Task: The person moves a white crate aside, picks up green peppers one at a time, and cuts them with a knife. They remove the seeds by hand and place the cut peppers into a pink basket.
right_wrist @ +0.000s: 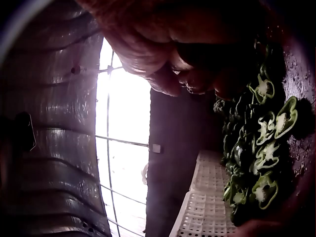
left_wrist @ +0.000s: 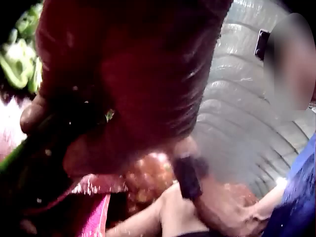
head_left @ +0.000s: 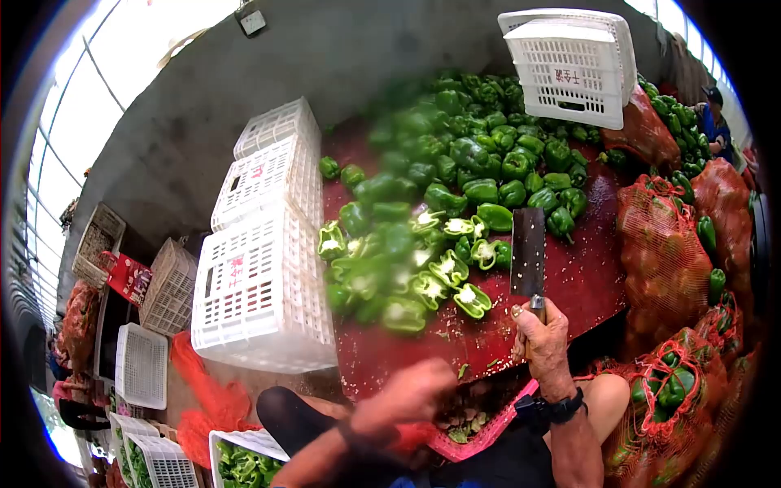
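My right hand grips the handle of a cleaver, its broad dark blade pointing away over the red tabletop. Blurred near the table's front edge, my left hand is above my lap. In the left wrist view its fingers curl round a dark green pepper, mostly hidden in shadow. Halved green peppers with pale cores lie left of the blade. Behind them spreads a large heap of whole green peppers. The right wrist view shows curled fingers and the halves, with the cleaver out of sight.
White plastic crates line the table's left side; another white crate stands at the back. Red mesh sacks of peppers crowd the right. A pink basket with scraps sits at my lap, and a crate of peppers stands lower left.
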A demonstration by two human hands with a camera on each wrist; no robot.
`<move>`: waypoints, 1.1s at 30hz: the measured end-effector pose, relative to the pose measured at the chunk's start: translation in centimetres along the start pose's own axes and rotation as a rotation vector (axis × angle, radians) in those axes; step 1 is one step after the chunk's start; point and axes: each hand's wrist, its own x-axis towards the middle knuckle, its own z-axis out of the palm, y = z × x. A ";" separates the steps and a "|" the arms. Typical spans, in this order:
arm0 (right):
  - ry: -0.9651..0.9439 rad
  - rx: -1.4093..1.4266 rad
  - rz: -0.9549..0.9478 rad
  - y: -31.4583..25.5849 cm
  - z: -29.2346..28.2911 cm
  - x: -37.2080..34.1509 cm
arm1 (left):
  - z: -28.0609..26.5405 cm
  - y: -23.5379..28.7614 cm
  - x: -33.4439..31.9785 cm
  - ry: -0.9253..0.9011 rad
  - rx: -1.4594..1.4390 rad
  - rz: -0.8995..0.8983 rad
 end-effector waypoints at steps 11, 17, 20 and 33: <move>0.017 -0.049 0.047 -0.1 -0.8 -0.1 | -14.5 -19.1 5.7 0.567 0.419 -0.444; 0.044 -0.108 0.113 -0.9 -0.7 0.3 | -17.8 -24.4 9.4 0.572 0.386 -0.439; 0.057 -0.274 0.099 -1.4 -0.4 0.7 | -18.6 -26.4 11.4 0.729 0.163 -0.603; 0.029 -0.508 -0.041 1.0 -0.8 2.2 | -20.9 -36.1 16.1 0.658 0.327 -0.746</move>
